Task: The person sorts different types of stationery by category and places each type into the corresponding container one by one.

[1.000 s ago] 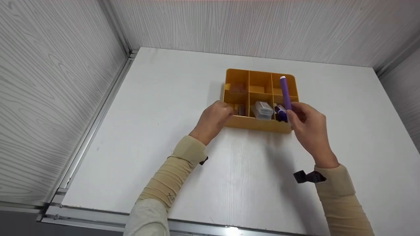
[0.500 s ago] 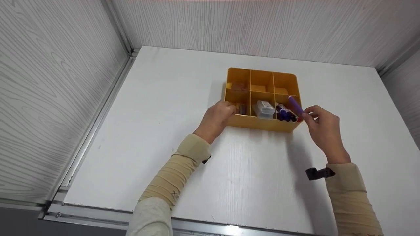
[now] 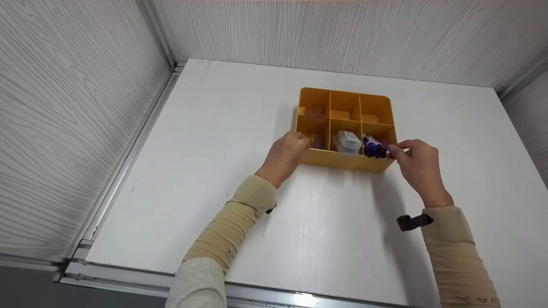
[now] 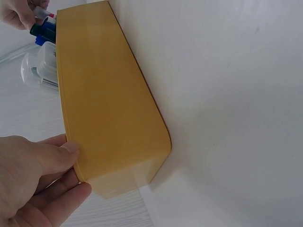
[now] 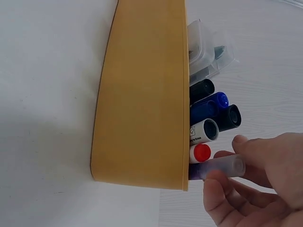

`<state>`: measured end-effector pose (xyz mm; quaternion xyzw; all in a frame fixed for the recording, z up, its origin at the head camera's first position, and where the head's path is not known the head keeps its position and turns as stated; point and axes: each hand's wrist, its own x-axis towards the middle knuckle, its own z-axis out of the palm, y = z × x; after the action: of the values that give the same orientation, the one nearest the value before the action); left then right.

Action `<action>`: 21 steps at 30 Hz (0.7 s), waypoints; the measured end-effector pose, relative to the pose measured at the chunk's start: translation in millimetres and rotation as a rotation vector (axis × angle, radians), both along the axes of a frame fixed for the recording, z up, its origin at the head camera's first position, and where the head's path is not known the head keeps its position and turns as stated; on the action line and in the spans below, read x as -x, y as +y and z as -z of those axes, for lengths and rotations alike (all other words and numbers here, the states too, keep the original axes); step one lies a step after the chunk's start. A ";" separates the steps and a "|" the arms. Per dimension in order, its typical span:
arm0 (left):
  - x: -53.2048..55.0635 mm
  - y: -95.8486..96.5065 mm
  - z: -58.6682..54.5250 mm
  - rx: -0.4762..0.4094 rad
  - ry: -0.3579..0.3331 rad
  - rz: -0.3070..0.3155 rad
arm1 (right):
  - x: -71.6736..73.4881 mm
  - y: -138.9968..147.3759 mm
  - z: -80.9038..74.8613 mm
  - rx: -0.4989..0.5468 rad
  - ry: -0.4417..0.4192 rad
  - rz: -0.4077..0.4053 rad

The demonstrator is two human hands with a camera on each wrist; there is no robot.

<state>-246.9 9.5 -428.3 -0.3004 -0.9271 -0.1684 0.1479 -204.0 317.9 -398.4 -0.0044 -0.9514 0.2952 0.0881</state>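
Observation:
A yellow divided organizer box [image 3: 342, 161] stands on the white table. My left hand [image 3: 284, 152] grips its near left corner, thumb on the outer wall and fingers at the rim in the left wrist view. At the near right compartment, my right hand [image 3: 419, 169] pinches a purple marker [image 5: 220, 166] by its translucent end. Most of the marker's body is down inside the box, hidden by the wall. Beside it in that compartment stand a red-ended marker [image 5: 200, 152], a white-bodied marker [image 5: 203, 131] and several blue and black ones.
Clear plastic cases [image 3: 349, 143] lean in the near middle compartment. Small items lie in the near left one, and a reddish translucent thing [image 3: 315, 112] in the far left one. Wood-grain panels [image 3: 274, 34] wall the table at the back and sides.
My right hand has moved right and the purple marker, upright above the box before, has tilted and gone down into the near right compartment. My left hand keeps its grip on the box.

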 end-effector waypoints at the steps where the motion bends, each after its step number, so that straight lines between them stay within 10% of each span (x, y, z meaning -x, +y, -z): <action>1: 0.1 0.4 -0.1 0.008 0.000 -0.006 | 0.1 -0.4 -0.2 0.004 -0.007 0.002; 21: -0.7 -1.4 3.8 0.034 -0.060 -0.036 | -2.1 4.1 8.3 0.021 -0.054 -0.044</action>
<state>-246.2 8.1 -432.1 -0.2811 -0.9391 -0.1588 0.1181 -201.8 321.9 -406.7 0.0078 -0.9501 0.3069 0.0557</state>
